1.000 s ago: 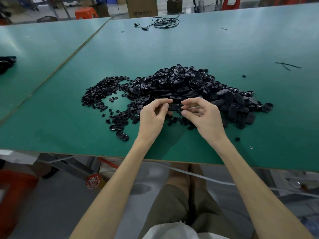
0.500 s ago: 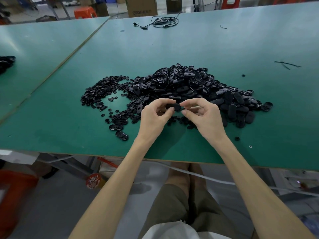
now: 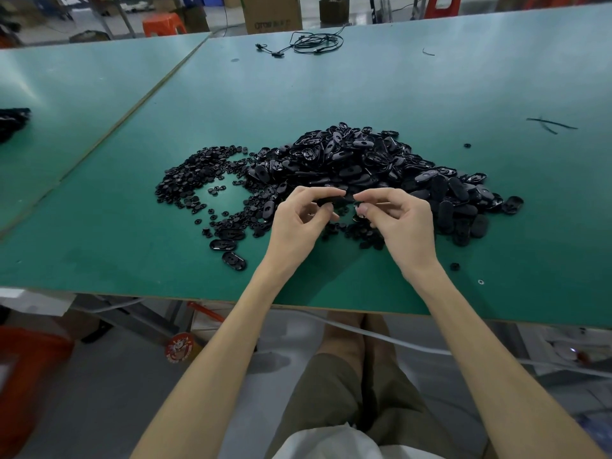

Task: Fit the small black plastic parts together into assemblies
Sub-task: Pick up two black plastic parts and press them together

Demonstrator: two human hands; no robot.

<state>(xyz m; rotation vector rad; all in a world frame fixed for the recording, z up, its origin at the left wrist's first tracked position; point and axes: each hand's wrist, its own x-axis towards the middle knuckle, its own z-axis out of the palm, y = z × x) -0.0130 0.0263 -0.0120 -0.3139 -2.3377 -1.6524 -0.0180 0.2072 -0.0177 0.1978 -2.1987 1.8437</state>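
Observation:
A big heap of oval black plastic shells [image 3: 364, 164] lies on the green table [image 3: 331, 87]. To its left spreads a flatter patch of small round black pieces [image 3: 198, 173]. In front of the heap, just above the table, my left hand [image 3: 301, 220] pinches a black oval part [image 3: 331, 201] between thumb and fingers. My right hand [image 3: 397, 220] is close beside it, fingers curled and pinching a small black piece [image 3: 357, 207] at its fingertips. The two hands' fingertips nearly meet. Two oval shells [image 3: 228, 250] lie apart near the front left.
A coiled black cable [image 3: 311, 44] lies at the table's far edge, thin black strips [image 3: 549, 124] at the right. A second green table [image 3: 66, 94] adjoins on the left with a dark pile [image 3: 13, 120]. Stray small parts [image 3: 455, 266] sit near the front edge.
Both hands have stayed over the same spot. The fingers have shifted around the part, and the fingertips of the two hands now sit a little apart.

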